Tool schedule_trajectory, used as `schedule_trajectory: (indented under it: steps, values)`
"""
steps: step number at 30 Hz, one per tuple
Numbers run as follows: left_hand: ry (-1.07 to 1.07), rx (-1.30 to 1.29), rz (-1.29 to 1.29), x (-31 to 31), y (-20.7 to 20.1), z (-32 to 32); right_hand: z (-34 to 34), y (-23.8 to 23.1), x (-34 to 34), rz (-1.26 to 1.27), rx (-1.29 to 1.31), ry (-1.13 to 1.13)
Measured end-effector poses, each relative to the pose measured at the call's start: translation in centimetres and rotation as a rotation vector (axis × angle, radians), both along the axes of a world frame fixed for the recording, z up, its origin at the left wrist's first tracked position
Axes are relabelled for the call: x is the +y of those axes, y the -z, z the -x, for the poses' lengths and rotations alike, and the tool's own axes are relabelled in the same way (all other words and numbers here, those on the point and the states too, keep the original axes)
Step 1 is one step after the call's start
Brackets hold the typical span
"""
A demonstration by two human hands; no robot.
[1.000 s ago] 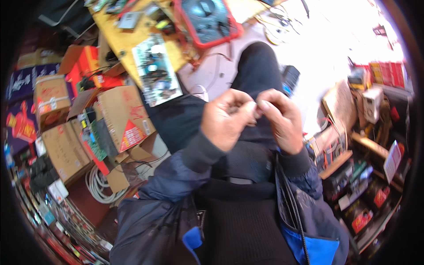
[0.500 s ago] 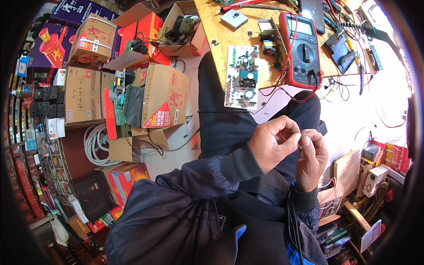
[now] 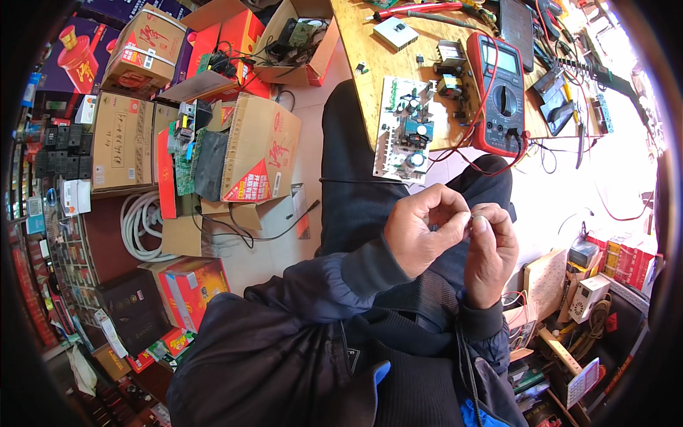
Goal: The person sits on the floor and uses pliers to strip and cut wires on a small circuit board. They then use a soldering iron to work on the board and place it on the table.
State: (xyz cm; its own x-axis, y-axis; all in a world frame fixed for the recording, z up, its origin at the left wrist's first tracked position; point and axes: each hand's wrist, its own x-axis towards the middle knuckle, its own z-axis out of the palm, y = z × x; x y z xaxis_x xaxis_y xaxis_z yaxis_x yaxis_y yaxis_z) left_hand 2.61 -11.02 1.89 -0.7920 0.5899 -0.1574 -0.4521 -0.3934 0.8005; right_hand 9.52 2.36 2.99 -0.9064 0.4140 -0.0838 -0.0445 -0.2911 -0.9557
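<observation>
Above my lap, my left hand (image 3: 425,231) and my right hand (image 3: 491,252) meet at the fingertips. Each one pinches with thumb and forefinger. Whatever sits between those fingertips is too small and hidden to make out. Just beyond my hands, a white circuit board (image 3: 388,153) with coils and capacitors juts over the near edge of the wooden table (image 3: 356,50). A red and grey multimeter (image 3: 503,102) lies to its right with its leads plugged in. Between them are metal heatsinks with parts (image 3: 449,55). A small black three-legged component (image 3: 420,60) lies near the board.
A white block (image 3: 395,34), a red soldering-type tool (image 3: 420,8) and tangled cables occupy the table's far side. Cardboard boxes (image 3: 262,146) with circuit boards and wires are stacked at left. At lower right stand a pegboard-like panel (image 3: 544,281) and a white boxed device (image 3: 589,297).
Both hands shift slightly left and stay pinched together at the fingertips. The table and its contents appear a little further right and lower as the view turns.
</observation>
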Motion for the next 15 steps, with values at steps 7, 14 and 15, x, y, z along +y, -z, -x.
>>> schedule_trajectory:
  steps: [7,14,15]
  values:
    - [-0.064,-0.023,-0.027,-0.3,-0.2,0.2,0.7,-0.6,-0.6,0.024,0.002,-0.025]
    - [-0.163,-0.009,-0.018,-2.1,-2.0,0.8,1.3,-0.5,-1.0,0.059,-0.071,-0.074]
    - [-0.181,0.046,0.003,-3.0,-2.3,1.4,1.5,-0.4,-1.1,0.064,-0.111,-0.067]
